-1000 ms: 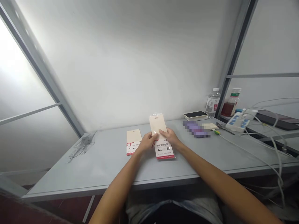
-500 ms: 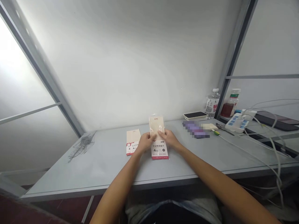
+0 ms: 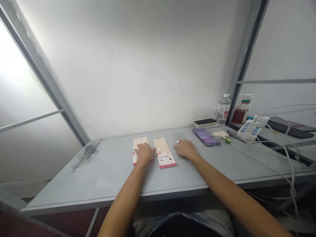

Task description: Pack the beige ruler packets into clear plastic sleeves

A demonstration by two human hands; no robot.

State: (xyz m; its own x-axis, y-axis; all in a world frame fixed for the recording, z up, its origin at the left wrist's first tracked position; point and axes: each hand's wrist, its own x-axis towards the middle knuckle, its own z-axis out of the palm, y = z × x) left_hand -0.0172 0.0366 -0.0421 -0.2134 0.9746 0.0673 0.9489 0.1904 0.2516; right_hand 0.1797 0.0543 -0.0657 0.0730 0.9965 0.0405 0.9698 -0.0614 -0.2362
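Grey metal framing (image 3: 41, 75) and a white wall (image 3: 128, 65) are seen behind a pale grey desk (image 3: 74, 187), along whose back edge several items are placed. Near the middle of the desk, two cream-and-white packets of exam ruler sets, banded in red, are laid side by side and just apart. The left hand (image 3: 144, 153) is placed palm down over the lower part of the left packet (image 3: 140, 143), its fingers (image 3: 145, 148) lying flat and unclenched. The right packet (image 3: 164, 153) is left uncovered, and the right hand (image 3: 185, 148) is rested on the desk just beside it, its fingers (image 3: 178, 144) released. Further right are placed a black-topped cream device (image 3: 205, 122), a pixelated purple object (image 3: 206, 136), a water bottle (image 3: 223, 110), a bottle of reddish liquid (image 3: 240, 112), and a power strip (image 3: 249, 130) trailing white cables (image 3: 271, 158).
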